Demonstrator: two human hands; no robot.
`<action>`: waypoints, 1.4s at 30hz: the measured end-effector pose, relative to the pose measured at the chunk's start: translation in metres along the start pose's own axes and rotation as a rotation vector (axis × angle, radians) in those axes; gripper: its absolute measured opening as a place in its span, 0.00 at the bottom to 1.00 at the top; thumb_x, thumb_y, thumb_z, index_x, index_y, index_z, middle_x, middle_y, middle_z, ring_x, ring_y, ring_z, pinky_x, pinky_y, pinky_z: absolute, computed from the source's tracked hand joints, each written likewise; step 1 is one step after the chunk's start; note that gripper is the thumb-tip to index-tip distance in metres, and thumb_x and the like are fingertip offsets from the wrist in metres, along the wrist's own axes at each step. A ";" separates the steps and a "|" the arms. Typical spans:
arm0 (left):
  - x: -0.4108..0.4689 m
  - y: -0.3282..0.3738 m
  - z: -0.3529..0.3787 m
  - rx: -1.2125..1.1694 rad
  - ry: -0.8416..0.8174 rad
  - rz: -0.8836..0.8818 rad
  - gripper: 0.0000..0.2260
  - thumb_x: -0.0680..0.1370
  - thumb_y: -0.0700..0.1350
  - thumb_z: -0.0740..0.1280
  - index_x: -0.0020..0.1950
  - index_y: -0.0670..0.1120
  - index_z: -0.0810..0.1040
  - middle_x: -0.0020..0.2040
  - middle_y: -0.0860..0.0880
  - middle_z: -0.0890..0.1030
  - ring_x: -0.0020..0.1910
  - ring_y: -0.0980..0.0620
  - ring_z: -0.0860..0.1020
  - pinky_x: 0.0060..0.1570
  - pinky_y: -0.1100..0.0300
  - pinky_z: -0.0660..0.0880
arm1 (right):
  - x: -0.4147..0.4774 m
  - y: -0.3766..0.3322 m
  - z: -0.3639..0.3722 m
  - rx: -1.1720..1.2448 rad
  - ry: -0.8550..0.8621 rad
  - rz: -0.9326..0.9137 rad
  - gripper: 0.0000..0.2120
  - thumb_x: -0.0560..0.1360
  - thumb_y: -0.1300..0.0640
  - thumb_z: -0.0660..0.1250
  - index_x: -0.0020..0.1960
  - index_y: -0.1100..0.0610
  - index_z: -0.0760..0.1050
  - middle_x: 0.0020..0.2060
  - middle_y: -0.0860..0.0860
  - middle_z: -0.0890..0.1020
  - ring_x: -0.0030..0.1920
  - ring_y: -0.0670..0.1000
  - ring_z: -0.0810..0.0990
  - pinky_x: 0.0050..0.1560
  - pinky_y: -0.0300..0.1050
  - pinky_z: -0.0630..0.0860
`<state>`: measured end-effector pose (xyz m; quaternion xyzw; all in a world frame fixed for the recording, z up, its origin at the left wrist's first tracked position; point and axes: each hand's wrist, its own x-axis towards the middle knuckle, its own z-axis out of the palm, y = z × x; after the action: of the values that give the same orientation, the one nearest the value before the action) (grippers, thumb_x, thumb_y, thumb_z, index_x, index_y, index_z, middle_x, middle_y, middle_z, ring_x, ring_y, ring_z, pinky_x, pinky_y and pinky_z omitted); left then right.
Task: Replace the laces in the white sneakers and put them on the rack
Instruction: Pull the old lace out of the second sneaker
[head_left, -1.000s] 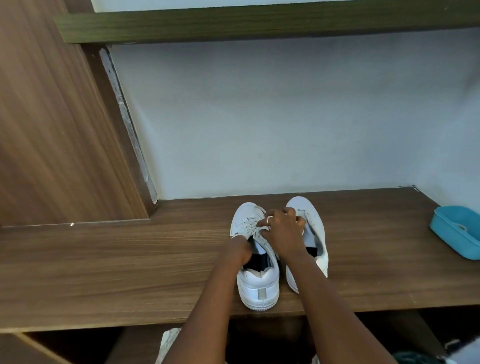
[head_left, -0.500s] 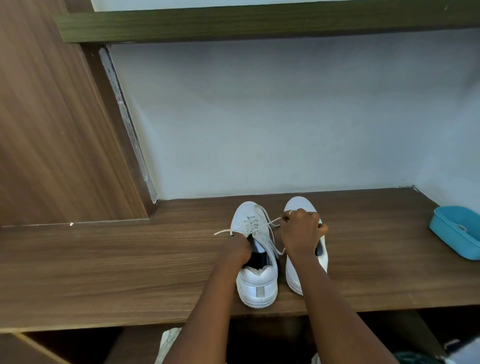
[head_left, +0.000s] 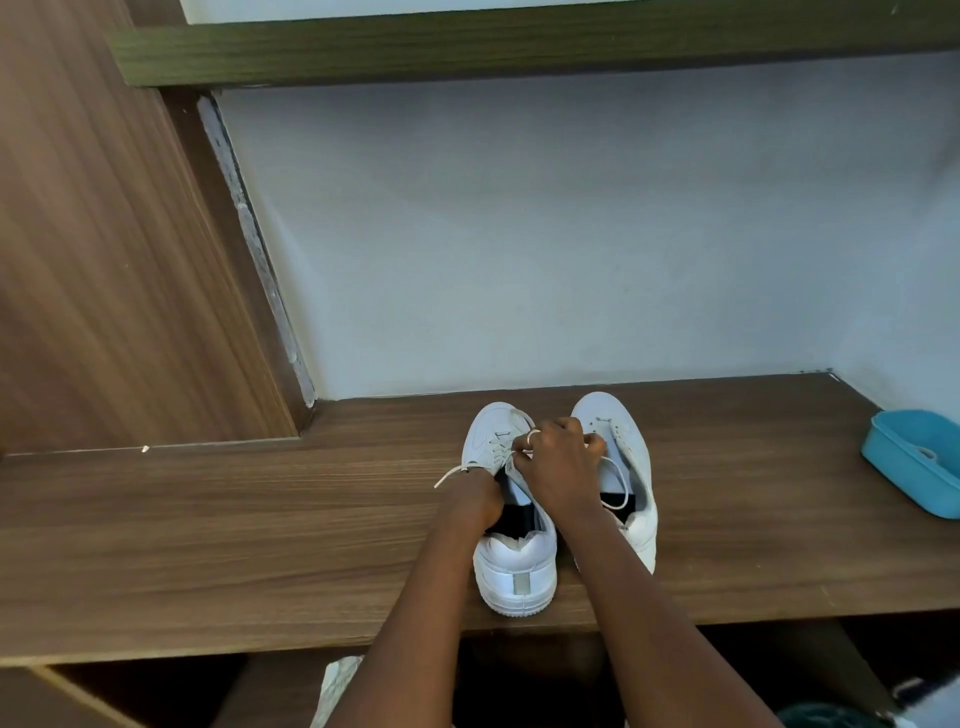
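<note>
Holding lace ends (head_left: 451, 474), left hand (head_left: 475, 498) and right hand (head_left: 558, 470) rest on sneaker (head_left: 514, 571).

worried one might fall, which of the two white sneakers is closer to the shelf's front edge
The left sneaker, with the grey heel tab: its heel almost reaches the shelf edge, the right sneaker sits further back.

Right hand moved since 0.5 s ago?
Yes. The right hand, pinching the lace, shifted left, from over the right sneaker toward the left sneaker.
</note>
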<state>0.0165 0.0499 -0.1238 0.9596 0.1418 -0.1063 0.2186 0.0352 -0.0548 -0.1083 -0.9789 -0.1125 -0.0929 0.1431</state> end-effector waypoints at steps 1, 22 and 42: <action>0.000 0.000 0.000 -0.008 -0.002 -0.005 0.14 0.82 0.40 0.53 0.63 0.38 0.72 0.60 0.40 0.77 0.58 0.44 0.76 0.51 0.57 0.71 | 0.000 0.001 0.000 0.008 0.007 0.020 0.13 0.79 0.51 0.59 0.58 0.49 0.80 0.57 0.45 0.78 0.65 0.50 0.66 0.60 0.51 0.60; 0.003 -0.001 0.004 -0.140 -0.028 -0.024 0.15 0.81 0.37 0.53 0.66 0.37 0.70 0.63 0.38 0.75 0.60 0.42 0.75 0.57 0.54 0.70 | 0.003 0.004 0.001 0.005 -0.051 -0.055 0.15 0.77 0.55 0.60 0.61 0.47 0.78 0.61 0.44 0.76 0.68 0.50 0.63 0.63 0.52 0.58; 0.002 -0.002 0.003 -0.163 -0.037 -0.049 0.18 0.82 0.40 0.52 0.71 0.37 0.62 0.68 0.38 0.70 0.64 0.42 0.72 0.59 0.54 0.68 | 0.002 0.008 0.000 0.050 -0.093 0.034 0.16 0.77 0.54 0.62 0.62 0.43 0.76 0.62 0.43 0.75 0.67 0.51 0.63 0.66 0.56 0.56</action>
<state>0.0168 0.0507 -0.1278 0.9326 0.1693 -0.1176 0.2961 0.0394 -0.0613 -0.1101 -0.9800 -0.1045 -0.0422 0.1639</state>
